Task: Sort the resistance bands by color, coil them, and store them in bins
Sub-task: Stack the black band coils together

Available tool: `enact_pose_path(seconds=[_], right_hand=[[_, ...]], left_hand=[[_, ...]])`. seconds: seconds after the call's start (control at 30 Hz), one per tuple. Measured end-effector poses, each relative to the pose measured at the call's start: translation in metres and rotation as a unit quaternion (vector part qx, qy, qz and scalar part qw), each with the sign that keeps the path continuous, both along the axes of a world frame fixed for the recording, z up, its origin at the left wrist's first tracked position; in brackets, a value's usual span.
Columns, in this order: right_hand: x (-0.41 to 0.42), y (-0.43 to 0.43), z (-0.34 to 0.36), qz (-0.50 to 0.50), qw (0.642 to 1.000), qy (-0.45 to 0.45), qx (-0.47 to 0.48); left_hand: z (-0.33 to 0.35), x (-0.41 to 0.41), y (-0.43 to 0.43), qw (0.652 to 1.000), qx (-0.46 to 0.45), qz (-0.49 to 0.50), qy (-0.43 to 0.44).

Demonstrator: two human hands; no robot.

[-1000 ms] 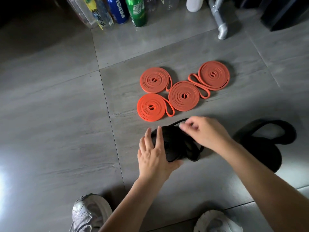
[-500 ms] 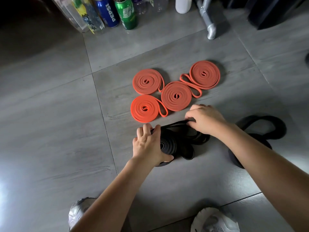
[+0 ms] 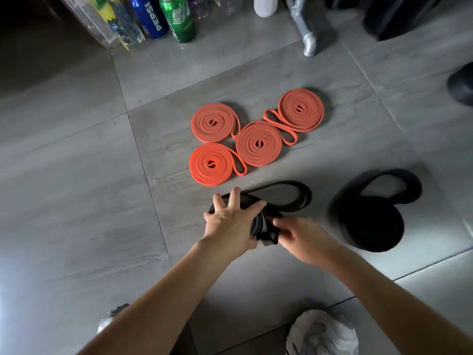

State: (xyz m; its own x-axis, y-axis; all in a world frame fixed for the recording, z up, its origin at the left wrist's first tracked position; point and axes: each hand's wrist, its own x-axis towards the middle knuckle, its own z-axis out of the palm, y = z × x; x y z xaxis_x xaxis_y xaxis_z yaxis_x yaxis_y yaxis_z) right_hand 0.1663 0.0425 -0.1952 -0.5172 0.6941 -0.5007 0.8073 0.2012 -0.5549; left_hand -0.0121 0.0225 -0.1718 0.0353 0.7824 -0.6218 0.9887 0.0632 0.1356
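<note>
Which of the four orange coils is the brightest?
The front-left orange coil, nearest the left hand; it is vivid orange, while the other three look duller.

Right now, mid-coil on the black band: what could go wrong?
1. The left hand only presses the black coil flat; if it lifts, the wraps may spring loose.
2. The free loop lies unwound toward the orange coils; pulling it in could drag or nudge them.
3. No bins are in view, so the finished coils may unwind when carried.
</note>
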Motion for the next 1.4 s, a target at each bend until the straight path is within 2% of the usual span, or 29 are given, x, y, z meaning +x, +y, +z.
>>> enact_pose_path(seconds=[0.07,0.13,0.17,0.23,0.33,0.4,0.5,0.7,0.9,1.03,1.13,1.27,1.4], right_hand=[[0.001,0.023,-0.001,-0.006,1.0,0.008,0.01],[-0.001,0.05,0.001,-0.045,0.996,0.016,0.08],[-0.005,0.061,0.003,-0.022,0.993,0.006,0.119],[-0.019,0.077,0.004,0.113,0.983,-0.06,0.129],[-0.041,0.088,0.004,0.272,0.936,-0.152,0.164],[-0.049,0.098,0.008,0.274,0.926,-0.156,0.21],[-0.056,0.113,0.016,0.216,0.944,-0.12,0.219],[-0.057,0.121,0.012,0.238,0.907,-0.11,0.33],[-0.031,0.104,-0.002,0.219,0.938,-0.159,0.214],[-0.045,0.105,-0.004,0.166,0.982,-0.081,0.03],[-0.062,0.115,-0.006,0.201,0.974,-0.103,0.011],[-0.065,0.128,-0.014,0.191,0.974,-0.084,-0.087],[-0.052,0.131,-0.024,0.183,0.975,-0.11,-0.067]], left_hand=[[0.0,0.001,-0.001,1.0,-0.002,-0.002,0.003],[0.0,0.002,-0.001,1.0,0.0,-0.002,0.003],[0.001,0.002,-0.002,1.0,0.001,-0.002,0.003],[0.001,0.002,-0.002,1.0,0.0,-0.004,0.001],[0.0,0.001,-0.003,1.0,0.0,-0.007,0.001],[-0.001,0.001,-0.003,1.0,-0.003,-0.01,0.004],[-0.002,0.002,-0.002,1.0,-0.021,-0.011,0.007],[-0.001,0.001,-0.005,0.999,-0.014,-0.034,0.009],[0.003,-0.001,-0.003,0.998,-0.006,-0.06,0.003],[0.005,0.003,-0.001,0.997,-0.027,-0.066,0.011],[0.007,0.005,-0.001,0.998,-0.038,-0.054,0.004],[0.008,0.009,-0.001,0.999,-0.037,-0.023,-0.02],[0.007,0.017,-0.005,0.999,-0.028,0.024,-0.036]])
